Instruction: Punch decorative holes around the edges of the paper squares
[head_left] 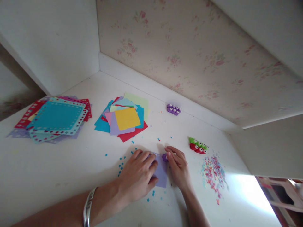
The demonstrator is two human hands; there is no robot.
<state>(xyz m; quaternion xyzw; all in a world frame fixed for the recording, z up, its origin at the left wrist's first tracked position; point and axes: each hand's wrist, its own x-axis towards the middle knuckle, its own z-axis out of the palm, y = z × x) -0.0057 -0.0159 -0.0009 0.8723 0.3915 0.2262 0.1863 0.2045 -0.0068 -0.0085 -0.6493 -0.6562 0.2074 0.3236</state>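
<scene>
now the lilac sheet (162,177) is pinned on the tabletop (71,160) by the spread left hand (140,175), the purple punch (164,158) grasped at its far edge by the right hand (179,166): edge-punching, seemingly, with steady alignment needed

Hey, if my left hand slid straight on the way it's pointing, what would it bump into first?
Most likely the purple punch in your right hand, across the lilac paper, though depth is hard to judge.
</scene>
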